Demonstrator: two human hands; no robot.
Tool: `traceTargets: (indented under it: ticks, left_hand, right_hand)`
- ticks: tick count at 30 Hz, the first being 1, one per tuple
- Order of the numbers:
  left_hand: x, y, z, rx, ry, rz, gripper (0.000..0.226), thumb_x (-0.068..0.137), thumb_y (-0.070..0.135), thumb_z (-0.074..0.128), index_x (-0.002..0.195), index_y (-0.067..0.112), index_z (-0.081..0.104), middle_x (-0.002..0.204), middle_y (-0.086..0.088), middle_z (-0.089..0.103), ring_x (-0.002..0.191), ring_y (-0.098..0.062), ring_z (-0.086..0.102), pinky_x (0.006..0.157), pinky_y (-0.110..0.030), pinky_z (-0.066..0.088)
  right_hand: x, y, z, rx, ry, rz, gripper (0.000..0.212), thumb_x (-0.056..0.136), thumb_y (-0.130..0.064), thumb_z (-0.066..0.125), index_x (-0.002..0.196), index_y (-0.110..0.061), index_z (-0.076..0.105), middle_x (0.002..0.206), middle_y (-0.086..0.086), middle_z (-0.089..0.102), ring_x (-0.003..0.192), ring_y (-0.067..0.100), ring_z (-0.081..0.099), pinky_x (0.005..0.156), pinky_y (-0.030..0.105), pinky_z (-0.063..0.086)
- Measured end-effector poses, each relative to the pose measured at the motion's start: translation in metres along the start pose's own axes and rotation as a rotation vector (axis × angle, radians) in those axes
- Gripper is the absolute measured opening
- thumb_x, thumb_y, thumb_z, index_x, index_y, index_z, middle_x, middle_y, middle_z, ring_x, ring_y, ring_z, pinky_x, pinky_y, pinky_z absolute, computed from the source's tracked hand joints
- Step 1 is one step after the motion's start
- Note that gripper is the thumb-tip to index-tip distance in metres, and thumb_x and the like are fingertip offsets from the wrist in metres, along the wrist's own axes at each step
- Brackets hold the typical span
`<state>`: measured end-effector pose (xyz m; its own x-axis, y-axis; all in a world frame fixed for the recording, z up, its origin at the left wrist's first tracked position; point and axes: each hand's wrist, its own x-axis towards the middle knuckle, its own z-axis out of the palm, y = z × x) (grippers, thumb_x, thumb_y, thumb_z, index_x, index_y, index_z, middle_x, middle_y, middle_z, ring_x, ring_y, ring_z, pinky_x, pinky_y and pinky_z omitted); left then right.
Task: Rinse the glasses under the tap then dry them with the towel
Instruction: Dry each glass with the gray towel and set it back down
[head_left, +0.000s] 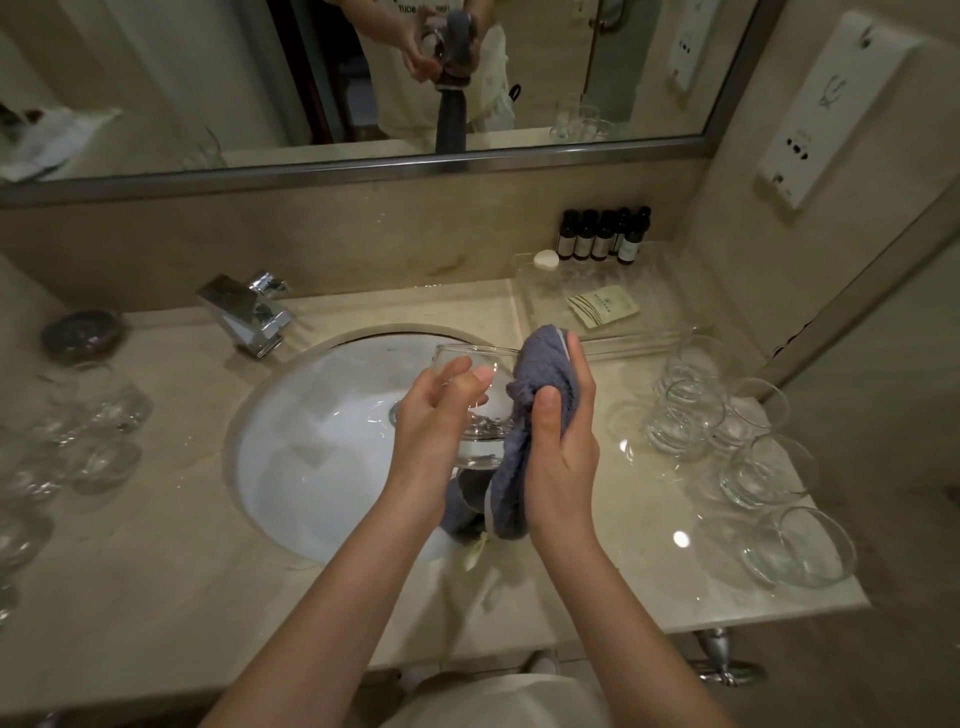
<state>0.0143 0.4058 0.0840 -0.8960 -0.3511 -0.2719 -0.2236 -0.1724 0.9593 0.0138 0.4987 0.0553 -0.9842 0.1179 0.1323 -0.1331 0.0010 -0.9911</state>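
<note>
Glass held above the right half of the sink, tilted, rim toward the mirror. We go left to right. Clustered glasses crowd the counter's left edge, blurred, count unclear; the tap stands at the back-left rim of the basin, no water visible. Our left hand cups the glass, fingers curled round its wall. Our right hand grips the grey towel, pressing it against the glass's right side; the tail hangs down into the basin. More glasses fill the counter's right edge. Risks, as we judge: a wet wall slipping from the left grip onto porcelain; a swinging elbow knocking the right-hand row. Free room is mainly over the basin and front edge.
</note>
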Motion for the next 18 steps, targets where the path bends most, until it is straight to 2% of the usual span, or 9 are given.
traceTargets:
  ticks: [2, 4, 6, 8, 10, 14, 16, 18]
  left_hand:
    - [-0.003, -0.001, 0.002, -0.069, 0.021, -0.031, 0.076, 0.042, 0.060, 0.062, 0.105, 0.017, 0.058, 0.107, -0.004, 0.068, 0.087, -0.009, 0.071, 0.084, -0.033, 0.054]
    - [-0.005, -0.001, 0.002, -0.108, 0.024, -0.043, 0.071, 0.043, 0.058, 0.063, 0.100, 0.016, 0.056, 0.104, -0.006, 0.069, 0.086, -0.013, 0.071, 0.084, -0.037, 0.056]
    - [-0.008, 0.000, 0.002, -0.124, -0.012, -0.067, 0.064, 0.047, 0.054, 0.065, 0.099, 0.017, 0.057, 0.099, -0.005, 0.070, 0.080, -0.012, 0.072, 0.070, -0.030, 0.056]
    - [-0.011, 0.001, 0.001, -0.174, -0.078, -0.103, 0.044, 0.061, 0.043, 0.068, 0.093, 0.015, 0.059, 0.085, -0.002, 0.072, 0.067, -0.010, 0.070, 0.054, -0.022, 0.054]
    - [-0.012, 0.002, 0.002, -0.228, -0.130, -0.128, 0.029, 0.073, 0.038, 0.063, 0.086, 0.013, 0.060, 0.073, 0.000, 0.073, 0.062, -0.012, 0.069, 0.052, -0.021, 0.053]
    - [-0.009, -0.002, 0.001, -0.137, -0.090, -0.085, 0.059, 0.061, 0.061, 0.057, 0.101, 0.018, 0.059, 0.094, -0.003, 0.076, 0.094, -0.025, 0.067, 0.081, -0.039, 0.051]
    - [-0.008, -0.003, 0.001, -0.088, -0.051, -0.032, 0.057, 0.068, 0.064, 0.051, 0.106, 0.022, 0.053, 0.095, -0.002, 0.076, 0.090, -0.022, 0.069, 0.079, -0.039, 0.050]
    - [-0.009, -0.002, 0.003, 0.008, -0.018, 0.018, 0.059, 0.066, 0.071, 0.052, 0.104, 0.026, 0.050, 0.099, 0.003, 0.073, 0.082, -0.012, 0.067, 0.075, -0.029, 0.051]
  right_hand:
    - [0.001, 0.000, 0.000, 0.033, 0.007, 0.018, 0.036, 0.084, -0.064, 0.038, 0.118, -0.074, 0.036, 0.120, -0.045, 0.049, 0.117, -0.017, 0.049, 0.092, 0.006, 0.040]
    - [0.001, 0.001, 0.000, 0.062, 0.017, 0.031, 0.037, 0.084, -0.064, 0.037, 0.120, -0.071, 0.036, 0.116, -0.050, 0.049, 0.117, -0.018, 0.048, 0.092, 0.006, 0.039]
    - [0.001, 0.002, -0.001, 0.087, 0.023, 0.038, 0.039, 0.085, -0.063, 0.036, 0.123, -0.065, 0.036, 0.116, -0.049, 0.050, 0.117, -0.018, 0.049, 0.091, 0.006, 0.040]
    - [-0.001, 0.001, -0.001, 0.112, 0.025, 0.048, 0.034, 0.090, -0.058, 0.037, 0.125, -0.060, 0.036, 0.117, -0.043, 0.051, 0.114, -0.019, 0.049, 0.089, 0.004, 0.040]
    - [-0.002, 0.000, -0.003, 0.143, 0.029, 0.052, 0.033, 0.094, -0.047, 0.034, 0.126, -0.054, 0.037, 0.118, -0.041, 0.050, 0.112, -0.022, 0.048, 0.087, 0.002, 0.038]
    - [-0.004, -0.003, -0.007, 0.182, -0.002, 0.011, 0.036, 0.096, -0.037, 0.033, 0.131, -0.046, 0.036, 0.114, -0.054, 0.047, 0.114, -0.025, 0.044, 0.089, 0.000, 0.035]
    - [-0.003, -0.003, -0.008, 0.176, -0.014, 0.004, 0.037, 0.096, -0.036, 0.034, 0.131, -0.047, 0.036, 0.115, -0.055, 0.046, 0.115, -0.025, 0.044, 0.089, 0.001, 0.035]
    - [-0.001, -0.002, -0.007, 0.163, -0.016, 0.010, 0.037, 0.096, -0.038, 0.034, 0.131, -0.049, 0.036, 0.115, -0.056, 0.045, 0.115, -0.024, 0.044, 0.090, 0.001, 0.035]
